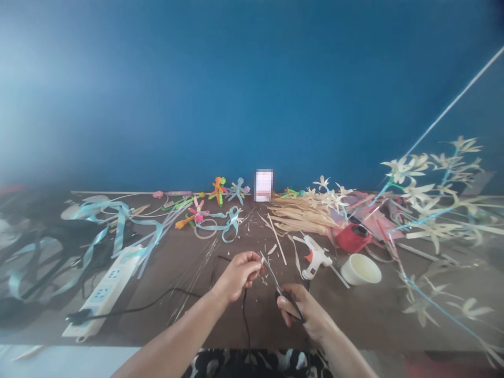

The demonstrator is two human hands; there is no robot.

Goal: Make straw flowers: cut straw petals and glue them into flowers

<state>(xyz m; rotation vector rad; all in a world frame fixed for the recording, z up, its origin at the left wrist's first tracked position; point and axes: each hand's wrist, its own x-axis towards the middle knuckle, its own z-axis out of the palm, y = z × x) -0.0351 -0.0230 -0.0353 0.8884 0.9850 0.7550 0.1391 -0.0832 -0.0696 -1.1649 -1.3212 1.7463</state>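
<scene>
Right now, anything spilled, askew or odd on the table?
Pale shavings lie scattered on the table around the left hand and the scissors in the right hand. Blue ribbons trail tangled over the power strip. Nothing looks broken.

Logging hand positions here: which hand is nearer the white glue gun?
Right. The right hand, holding scissors, is just below the white glue gun; the left hand is farther off, to its left.
</scene>
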